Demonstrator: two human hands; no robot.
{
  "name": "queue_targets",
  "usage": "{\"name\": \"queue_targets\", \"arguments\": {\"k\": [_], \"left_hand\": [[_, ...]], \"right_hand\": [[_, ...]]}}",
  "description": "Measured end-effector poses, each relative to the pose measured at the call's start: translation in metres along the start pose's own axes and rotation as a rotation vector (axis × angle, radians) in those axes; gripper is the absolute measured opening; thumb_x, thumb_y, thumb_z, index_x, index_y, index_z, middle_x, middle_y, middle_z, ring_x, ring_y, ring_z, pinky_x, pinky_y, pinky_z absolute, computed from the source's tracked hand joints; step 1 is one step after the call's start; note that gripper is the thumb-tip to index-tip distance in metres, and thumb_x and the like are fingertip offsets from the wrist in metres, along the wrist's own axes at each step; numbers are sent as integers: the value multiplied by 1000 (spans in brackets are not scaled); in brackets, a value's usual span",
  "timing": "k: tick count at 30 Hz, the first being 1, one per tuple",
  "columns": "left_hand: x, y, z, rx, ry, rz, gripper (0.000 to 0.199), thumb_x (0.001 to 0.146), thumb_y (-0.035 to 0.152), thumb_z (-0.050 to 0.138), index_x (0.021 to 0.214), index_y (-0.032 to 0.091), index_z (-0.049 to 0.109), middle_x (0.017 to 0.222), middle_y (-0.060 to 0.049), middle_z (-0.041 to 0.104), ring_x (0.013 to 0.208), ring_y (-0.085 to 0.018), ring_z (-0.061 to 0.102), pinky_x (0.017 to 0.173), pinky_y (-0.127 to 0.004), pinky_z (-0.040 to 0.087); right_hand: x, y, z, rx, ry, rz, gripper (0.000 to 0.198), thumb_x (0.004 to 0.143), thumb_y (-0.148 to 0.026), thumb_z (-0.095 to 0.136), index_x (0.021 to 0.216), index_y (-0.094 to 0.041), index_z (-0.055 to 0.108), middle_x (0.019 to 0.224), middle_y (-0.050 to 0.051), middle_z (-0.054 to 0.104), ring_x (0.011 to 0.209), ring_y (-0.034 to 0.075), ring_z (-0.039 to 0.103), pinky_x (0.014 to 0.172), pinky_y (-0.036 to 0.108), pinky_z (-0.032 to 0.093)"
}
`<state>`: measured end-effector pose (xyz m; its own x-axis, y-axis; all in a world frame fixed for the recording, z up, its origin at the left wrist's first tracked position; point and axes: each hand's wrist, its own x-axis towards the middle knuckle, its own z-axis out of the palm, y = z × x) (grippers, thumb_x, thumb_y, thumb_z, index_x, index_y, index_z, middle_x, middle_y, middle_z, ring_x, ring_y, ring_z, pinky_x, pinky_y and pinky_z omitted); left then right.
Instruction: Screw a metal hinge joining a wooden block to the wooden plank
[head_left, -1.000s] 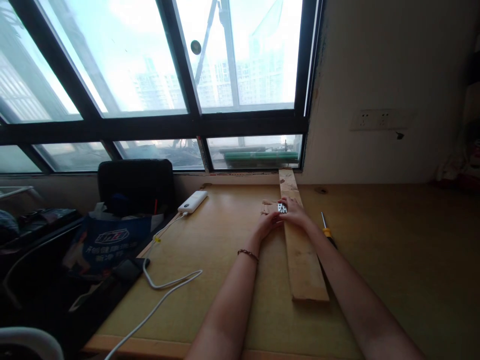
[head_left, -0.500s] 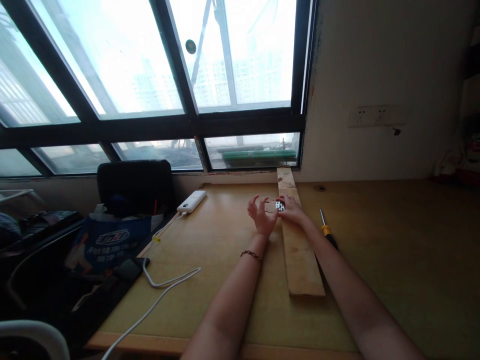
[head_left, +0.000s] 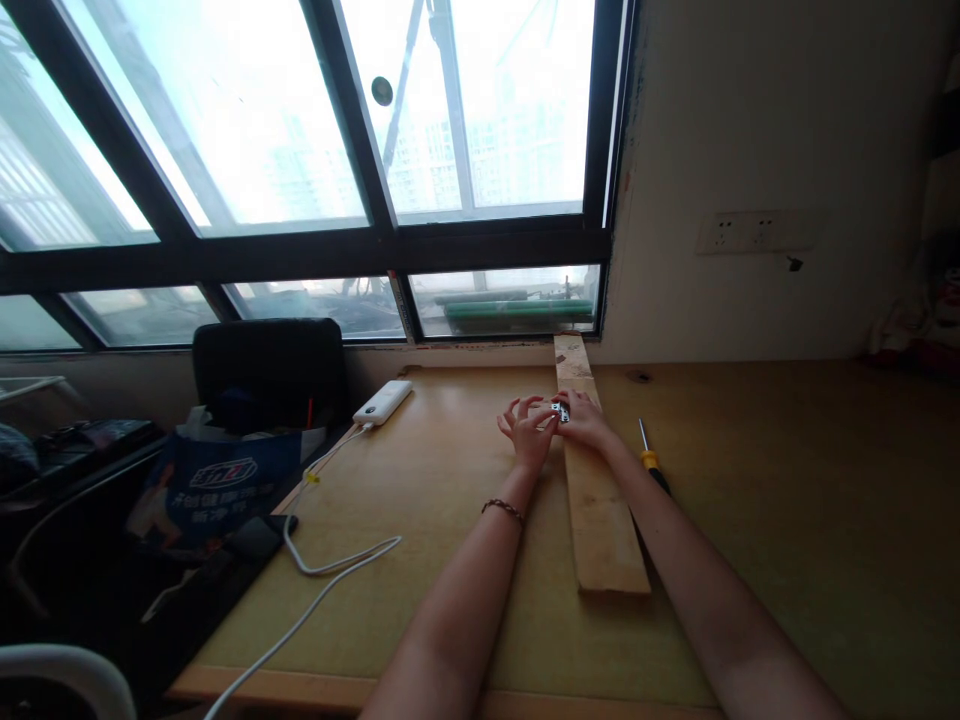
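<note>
My right hand (head_left: 586, 422) grips a small shiny metal hinge (head_left: 561, 411) with dark holes in it, above the far half of a wooden plank (head_left: 604, 520). From the left, my left hand (head_left: 529, 430) reaches to the same hinge, its thumb and forefinger closed at the near-left edge and its other fingers curled loosely. Fingers cover part of the hinge. The plank lies lengthwise on the table, its far end by the window. Right of the plank and my right forearm lies a screwdriver (head_left: 651, 460) with a yellow and black handle.
A white power bank (head_left: 382, 402) sits at the table's left edge, its white cable (head_left: 330, 570) looping toward the front. Beyond that edge are a black chair (head_left: 270, 370) and a blue bag (head_left: 210, 485). The wooden table (head_left: 787, 500) meets the window and wall behind.
The fingers of my left hand have moved right and closed onto the hinge's edge. My right hand keeps its hold, and the hinge looks slightly turned.
</note>
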<state>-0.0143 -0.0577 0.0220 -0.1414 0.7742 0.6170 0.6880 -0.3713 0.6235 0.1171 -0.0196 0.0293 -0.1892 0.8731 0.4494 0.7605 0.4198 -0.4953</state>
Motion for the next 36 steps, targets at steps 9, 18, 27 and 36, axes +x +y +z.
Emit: {"name": "queue_targets", "arguments": {"k": [9,18,27,36], "left_hand": [[18,-31,8,-280,353,-269,21,79,33,48,87,19,62,93,-7,63,94,-19,53,87,-35,37],[25,-63,-17,140,62,-529,17,72,30,52,75,18,64,79,-10,65,80,-24,57,70,-33,40],[21,-57,-23,368,123,-478,18,70,19,50,82,13,62,94,-18,56,97,-32,47,75,-42,38],[-3,-8,31,-538,412,-464,49,72,39,58,109,18,35,113,-12,42,102,-19,47,87,-34,39]], "right_hand": [[-1,-2,-3,-5,-9,3,62,48,-31,76,104,-22,52,106,5,58,102,24,48,87,38,36],[0,2,1,-12,0,-4,62,47,-31,76,104,-22,52,105,5,59,103,24,47,87,38,36],[1,3,-1,-10,-19,6,61,48,-35,76,104,-22,53,109,6,57,102,24,48,86,38,37],[0,4,-1,27,-6,-32,57,54,-40,73,104,-22,52,108,6,58,101,23,49,87,37,37]]}}
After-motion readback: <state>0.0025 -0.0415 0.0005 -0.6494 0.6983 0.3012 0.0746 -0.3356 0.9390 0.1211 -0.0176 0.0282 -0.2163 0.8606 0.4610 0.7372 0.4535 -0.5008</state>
